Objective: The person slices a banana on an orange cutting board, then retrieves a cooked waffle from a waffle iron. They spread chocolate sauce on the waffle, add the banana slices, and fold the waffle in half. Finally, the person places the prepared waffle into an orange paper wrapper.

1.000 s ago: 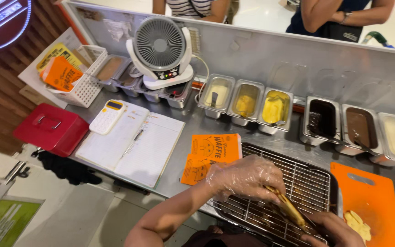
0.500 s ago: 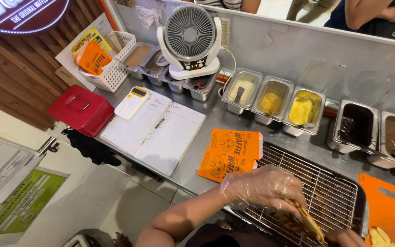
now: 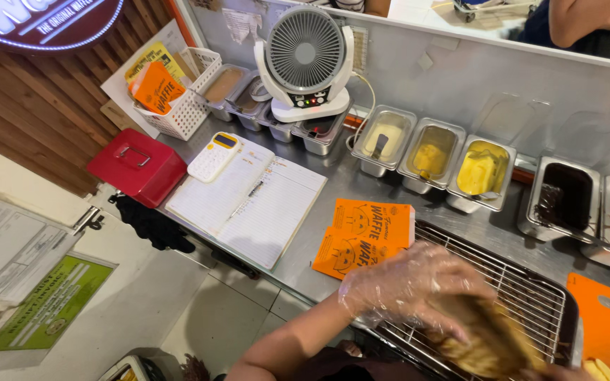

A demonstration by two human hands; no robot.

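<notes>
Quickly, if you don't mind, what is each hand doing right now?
Left hand: gloved, closed on the waffle over the rack.
Right hand: barely in view at the bottom edge; cannot tell.

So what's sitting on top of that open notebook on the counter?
On the open notebook a white and yellow calculator rests on its far left corner and a pen lies near the centre fold. What the calculator covers cannot be seen.
</notes>
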